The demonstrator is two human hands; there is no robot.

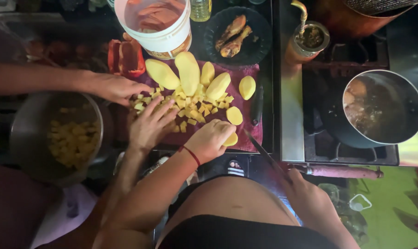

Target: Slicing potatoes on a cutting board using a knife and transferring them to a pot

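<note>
My left hand (210, 138), with a red cord at the wrist, grips a peeled potato piece (231, 139) at the front edge of a dark red cloth (251, 133). My right hand (305, 193) hangs below the counter edge, holding a knife (264, 152) whose blade points up toward the cloth. Several peeled potatoes (188, 71) and a heap of potato cubes (190, 108) lie on the cloth. Another person's two hands (150, 122) (114, 87) rest on the cubes at the left side.
A metal pot (20, 138) holding potato cubes sits at the left. A white bucket (163, 41), red pepper pieces (126, 57) and a black plate (259, 46) of cooked meat are behind the cloth. On the stove at right stands a pot (414, 115) of dark broth.
</note>
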